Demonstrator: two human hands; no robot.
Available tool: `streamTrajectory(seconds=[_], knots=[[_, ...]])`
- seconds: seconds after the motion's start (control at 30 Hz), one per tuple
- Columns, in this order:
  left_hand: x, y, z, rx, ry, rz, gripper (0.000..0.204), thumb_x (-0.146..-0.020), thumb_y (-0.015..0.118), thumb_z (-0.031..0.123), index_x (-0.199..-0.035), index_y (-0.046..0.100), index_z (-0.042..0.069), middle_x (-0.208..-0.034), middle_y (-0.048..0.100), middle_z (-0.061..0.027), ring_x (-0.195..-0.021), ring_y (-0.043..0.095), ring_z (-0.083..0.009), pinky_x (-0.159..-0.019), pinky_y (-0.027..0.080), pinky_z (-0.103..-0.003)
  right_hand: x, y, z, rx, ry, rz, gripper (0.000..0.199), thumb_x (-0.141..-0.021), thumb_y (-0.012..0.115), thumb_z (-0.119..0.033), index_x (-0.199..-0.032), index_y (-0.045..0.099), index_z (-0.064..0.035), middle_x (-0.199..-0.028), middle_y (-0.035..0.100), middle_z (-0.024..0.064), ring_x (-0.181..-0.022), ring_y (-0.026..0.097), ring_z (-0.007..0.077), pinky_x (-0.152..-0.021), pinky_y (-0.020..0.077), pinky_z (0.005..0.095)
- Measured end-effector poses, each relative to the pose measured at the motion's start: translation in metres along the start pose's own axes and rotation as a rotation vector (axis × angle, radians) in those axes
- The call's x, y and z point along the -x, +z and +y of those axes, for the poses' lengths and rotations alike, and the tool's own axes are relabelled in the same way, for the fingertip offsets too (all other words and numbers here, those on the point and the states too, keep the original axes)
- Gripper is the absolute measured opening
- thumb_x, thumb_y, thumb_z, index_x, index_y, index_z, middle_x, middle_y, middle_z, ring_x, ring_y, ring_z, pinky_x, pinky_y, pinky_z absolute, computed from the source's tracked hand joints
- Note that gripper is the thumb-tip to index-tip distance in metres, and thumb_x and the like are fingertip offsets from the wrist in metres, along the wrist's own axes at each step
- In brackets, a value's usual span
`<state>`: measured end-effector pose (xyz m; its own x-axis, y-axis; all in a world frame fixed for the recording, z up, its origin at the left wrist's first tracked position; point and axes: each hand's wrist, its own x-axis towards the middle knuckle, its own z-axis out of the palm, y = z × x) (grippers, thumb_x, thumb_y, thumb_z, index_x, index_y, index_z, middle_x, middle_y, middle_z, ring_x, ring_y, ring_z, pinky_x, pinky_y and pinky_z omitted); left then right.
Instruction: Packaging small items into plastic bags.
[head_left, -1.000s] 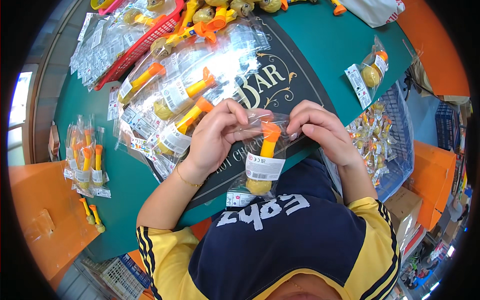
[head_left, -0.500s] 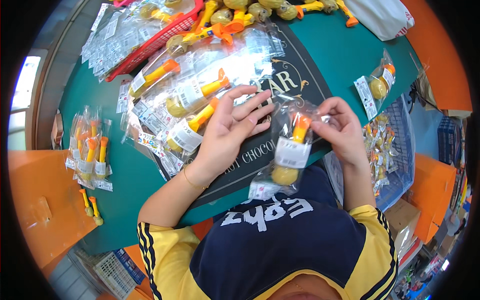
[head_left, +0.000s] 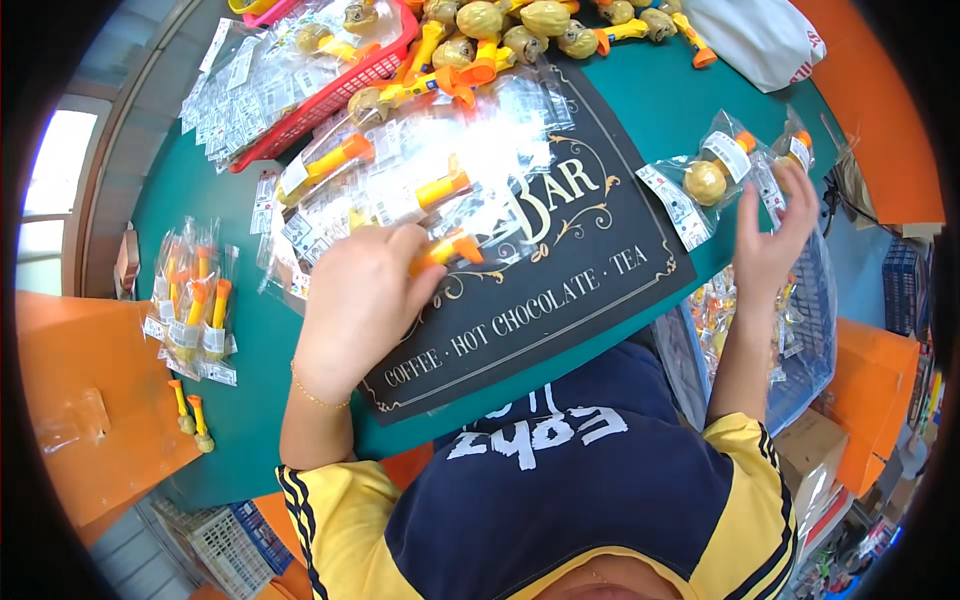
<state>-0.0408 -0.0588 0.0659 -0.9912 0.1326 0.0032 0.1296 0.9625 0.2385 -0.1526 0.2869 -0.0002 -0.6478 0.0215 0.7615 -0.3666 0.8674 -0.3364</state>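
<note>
Two hands: we are working them well apart over the green table point(head_left: 250, 380)
Left hand point(head_left: 355, 300): we are pinching an orange-and-yellow toy point(head_left: 445, 250) at the fingertips; it is lying by the heap of clear bags point(head_left: 400, 190), handy for bagging
Right hand point(head_left: 775, 240): we are spreading the fingers, touching the bagged toys point(head_left: 715, 175) at the table's right edge; finished ones seem to be gathering there
Black sign point(head_left: 540, 290): serving as our work mat

Glossy clear plastic bags point(head_left: 420, 190) over smooth plastic toys point(head_left: 445, 250) — on a matt black sign board point(head_left: 560, 290) and matt green tabletop point(head_left: 250, 340).
</note>
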Motion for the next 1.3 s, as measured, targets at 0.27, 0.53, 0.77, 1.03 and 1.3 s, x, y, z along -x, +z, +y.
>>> streamTrajectory(seconds=[0.27, 0.53, 0.77, 1.03, 1.3], knots=[[-0.014, 0.016, 0.018, 0.458, 0.107, -0.317, 0.026, -0.08, 0.07, 0.028, -0.093, 0.063, 0.007, -0.079, 0.063, -0.009, -0.072, 0.061, -0.028, -0.064, 0.048, -0.038, 0.024, -0.005, -0.088, -0.773, 0.024, -0.678, 0.01, -0.081, 0.068, -0.002, -0.091, 0.069, -0.002, -0.081, 0.066, 0.0048, -0.068, 0.061, 0.0121, -0.056, 0.0446, 0.0228], [-0.017, 0.029, 0.013, 0.697, -0.001, -0.311, 0.029, -0.088, 0.066, 0.027, -0.103, 0.064, 0.003, -0.083, 0.062, -0.0074, -0.068, 0.058, -0.0148, -0.062, 0.047, -0.029, 0.022, 0.006, -0.082, -0.88, 0.062, -1.176, 0.021, -0.083, 0.07, -0.011, -0.102, 0.069, -0.002, -0.079, 0.062, 0.0066, -0.067, 0.058, 0.0157, -0.058, 0.0439, 0.0271], [-0.016, 0.048, 0.019, 0.711, 0.04, -0.31, 0.017, -0.088, 0.062, 0.023, -0.092, 0.065, 0.007, -0.073, 0.059, -0.0093, -0.065, 0.058, -0.02, -0.061, 0.045, -0.031, 0.012, 0.011, -0.092, -0.887, -0.2, -1.281, 0.035, -0.081, 0.073, -0.021, -0.11, 0.066, -0.0029, -0.08, 0.057, 0.007, -0.065, 0.054, 0.0197, -0.059, 0.0427, 0.0301], [-0.016, 0.059, 0.018, 0.946, -0.029, -0.314, 0.015, -0.093, 0.058, 0.019, -0.097, 0.059, 0.005, -0.08, 0.056, -0.0095, -0.07, 0.055, -0.0192, -0.065, 0.045, -0.031, 0.014, 0.009, -0.095, -0.953, 0.115, -1.341, 0.038, -0.067, 0.084, -0.013, -0.102, 0.07, -0.0046, -0.085, 0.062, 0.0015, -0.062, 0.049, 0.0054, -0.051, 0.0369, 0.0224], [-0.017, 0.061, 0.016, 0.961, -0.032, -0.297, 0.016, -0.095, 0.055, 0.021, -0.097, 0.057, 0.005, -0.082, 0.056, -0.0095, -0.071, 0.055, -0.0209, -0.066, 0.045, -0.032, 0.043, 0.012, -0.099, -1.041, 0.141, -1.022, 0.029, -0.069, 0.079, -0.001, -0.096, 0.072, -0.0038, -0.09, 0.069, 0.0045, -0.066, 0.056, 0.0075, -0.057, 0.0446, 0.0205]])
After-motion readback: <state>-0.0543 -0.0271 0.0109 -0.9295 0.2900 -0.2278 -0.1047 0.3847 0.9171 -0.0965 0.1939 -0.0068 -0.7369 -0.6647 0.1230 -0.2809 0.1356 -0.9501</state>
